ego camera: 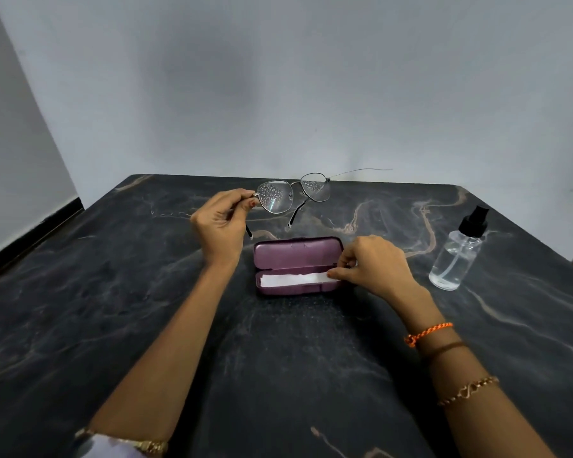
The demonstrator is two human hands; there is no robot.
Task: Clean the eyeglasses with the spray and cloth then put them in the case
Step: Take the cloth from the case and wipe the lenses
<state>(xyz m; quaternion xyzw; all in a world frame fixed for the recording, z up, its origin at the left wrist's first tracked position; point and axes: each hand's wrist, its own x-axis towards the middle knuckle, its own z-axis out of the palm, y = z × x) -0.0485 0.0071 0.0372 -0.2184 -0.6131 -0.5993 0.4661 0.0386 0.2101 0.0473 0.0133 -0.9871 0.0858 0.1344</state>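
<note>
Left hand [219,223] pinches droplet-covered glasses [293,196] above worktop [113,292]; right hand [371,262] pinches cloth [291,280] in open case [296,251].

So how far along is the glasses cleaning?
Sprayed: droplets dot the thin metal-framed eyeglasses in the left hand. Now the right hand pinches the white cloth in the open purple case. Wiping and casing remain.

One eyeglasses [293,196], case [298,266], cloth [291,280], bottle [457,256].
</note>
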